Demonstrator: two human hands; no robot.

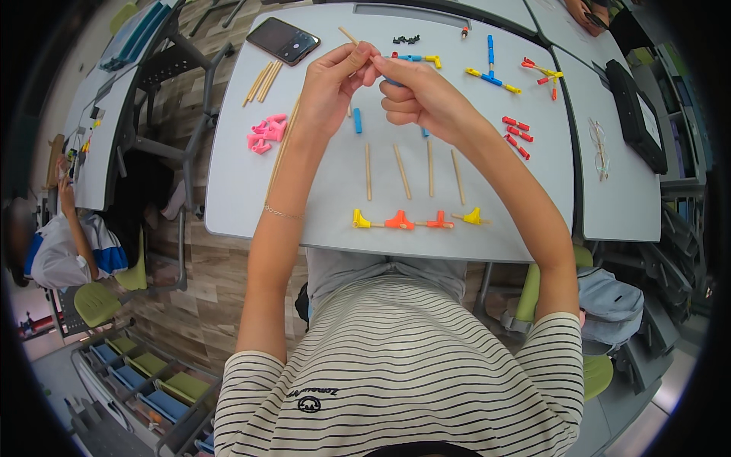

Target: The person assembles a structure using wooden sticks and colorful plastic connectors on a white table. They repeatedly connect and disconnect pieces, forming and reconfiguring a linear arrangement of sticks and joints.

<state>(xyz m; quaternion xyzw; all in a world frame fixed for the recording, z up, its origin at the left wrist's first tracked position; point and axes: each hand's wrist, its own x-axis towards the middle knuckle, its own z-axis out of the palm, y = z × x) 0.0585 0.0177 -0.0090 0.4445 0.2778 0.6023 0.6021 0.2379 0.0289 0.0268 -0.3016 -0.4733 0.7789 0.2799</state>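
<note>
Over the far middle of the table, my left hand [335, 80] pinches a short wooden stick [348, 35], whose end sticks out past the fingertips. My right hand [422, 91] meets it there, thumb and forefinger pressed close to the left fingertips, the other fingers curled. A bit of blue shows by the right fingers; whether it is held I cannot tell. Just beyond lies a blue piece with a yellow elbow connector [432, 61]. Below my hands, a blue tube [357, 120] and several upright-lying wooden sticks [401, 172] rest above a row of sticks joined by orange connectors [399, 220] and yellow ones.
A phone [283, 40], loose sticks [263, 81] and pink connectors [266, 133] lie at left. Red connectors [517, 137], a blue-yellow assembly [492, 72] and a red-yellow one [544, 76] are at right. Glasses [599, 148] and a black case [636, 114] occupy the neighbouring table.
</note>
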